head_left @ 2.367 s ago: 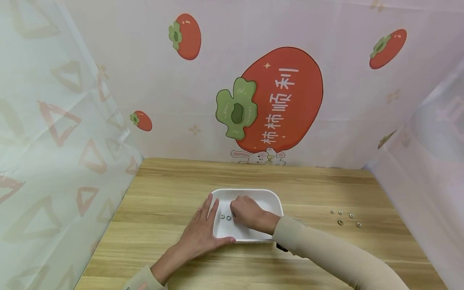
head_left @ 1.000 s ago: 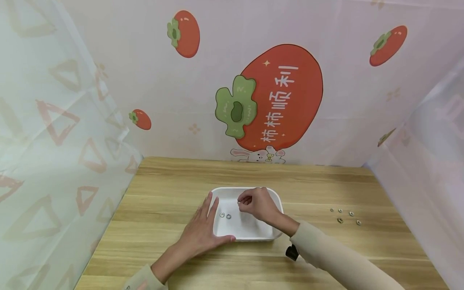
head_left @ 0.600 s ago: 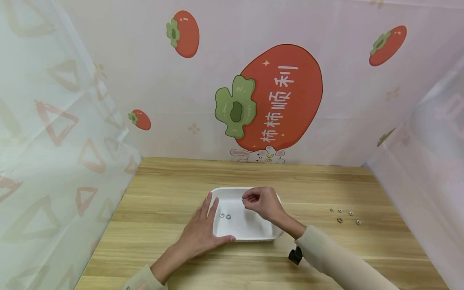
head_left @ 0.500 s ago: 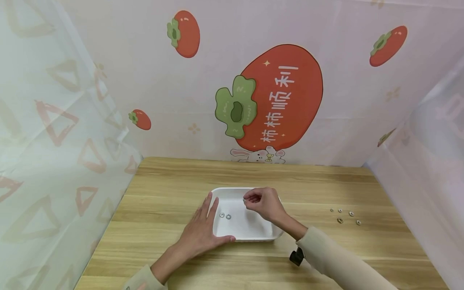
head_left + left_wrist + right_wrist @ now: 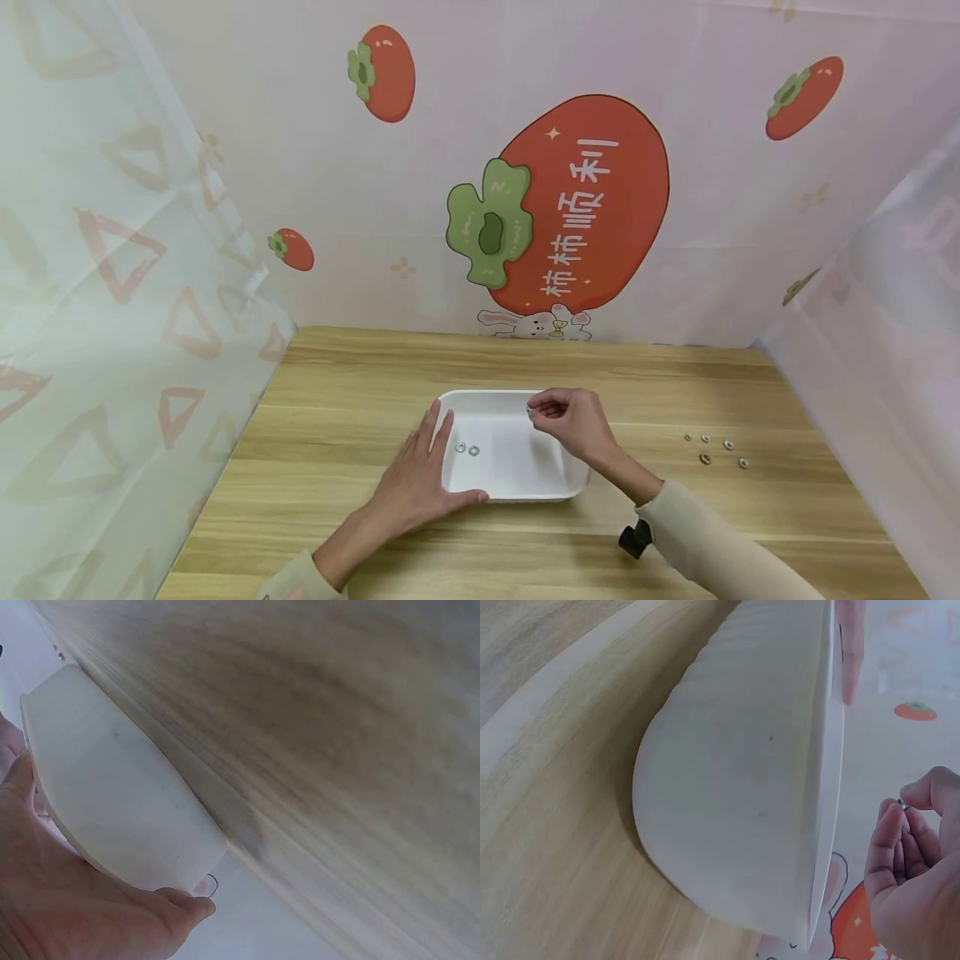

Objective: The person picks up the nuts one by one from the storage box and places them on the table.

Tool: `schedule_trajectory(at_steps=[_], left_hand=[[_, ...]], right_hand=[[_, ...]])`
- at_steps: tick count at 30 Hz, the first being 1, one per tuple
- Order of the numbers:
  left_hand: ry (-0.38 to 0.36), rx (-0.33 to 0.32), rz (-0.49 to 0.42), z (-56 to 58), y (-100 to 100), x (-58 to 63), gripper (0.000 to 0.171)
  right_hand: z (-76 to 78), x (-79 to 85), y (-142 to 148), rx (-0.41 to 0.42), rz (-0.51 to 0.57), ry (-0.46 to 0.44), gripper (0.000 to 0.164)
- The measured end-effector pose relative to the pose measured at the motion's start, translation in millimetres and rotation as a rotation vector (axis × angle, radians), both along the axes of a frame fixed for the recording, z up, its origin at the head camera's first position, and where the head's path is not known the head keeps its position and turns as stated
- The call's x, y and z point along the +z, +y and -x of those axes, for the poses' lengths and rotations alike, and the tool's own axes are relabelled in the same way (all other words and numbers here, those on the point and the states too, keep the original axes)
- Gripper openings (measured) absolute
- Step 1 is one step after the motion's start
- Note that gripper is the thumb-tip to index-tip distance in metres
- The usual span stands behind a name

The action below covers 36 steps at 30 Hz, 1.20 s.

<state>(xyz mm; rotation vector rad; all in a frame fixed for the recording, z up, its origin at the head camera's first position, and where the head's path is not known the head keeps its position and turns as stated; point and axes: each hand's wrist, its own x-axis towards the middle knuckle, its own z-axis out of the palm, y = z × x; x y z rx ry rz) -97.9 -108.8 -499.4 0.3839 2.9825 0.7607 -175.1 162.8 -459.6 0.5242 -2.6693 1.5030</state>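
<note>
A white rectangular tray (image 5: 510, 498) sits on the wooden table. My left hand (image 5: 416, 483) rests against its left end, fingers spread straight along the left side and thumb on the front rim. Two small metal nuts (image 5: 474, 451) lie side by side on the tray floor near that hand. Above the tray's right part, my right hand (image 5: 573, 421) pinches another small metal nut (image 5: 904, 804) between thumb and forefinger, the other fingers curled beneath. In the left wrist view the left hand (image 5: 82, 907) lies along the tray's rim.
Several metal nuts lie loose on the table (image 5: 360, 417) to the right, the darkest nut (image 5: 705, 459) nearest the tray's side. A patterned cloth wall (image 5: 337, 183) rises behind the table. A black wrist device (image 5: 635, 539) hangs under the right sleeve.
My right hand has risen from the tray floor with a nut pinched in its fingertips and moved rightward. The left hand and the two nuts in the tray have stayed put.
</note>
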Motion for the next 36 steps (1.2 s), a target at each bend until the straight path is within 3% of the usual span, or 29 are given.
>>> schedule_trajectory(at_steps=[36], left_hand=[[-0.026,0.005,0.012,2.1,1.1,-2.7,0.132]], right_hand=[[0.4,2.4,86.8,-0.22,-0.045,0.015,0.009]])
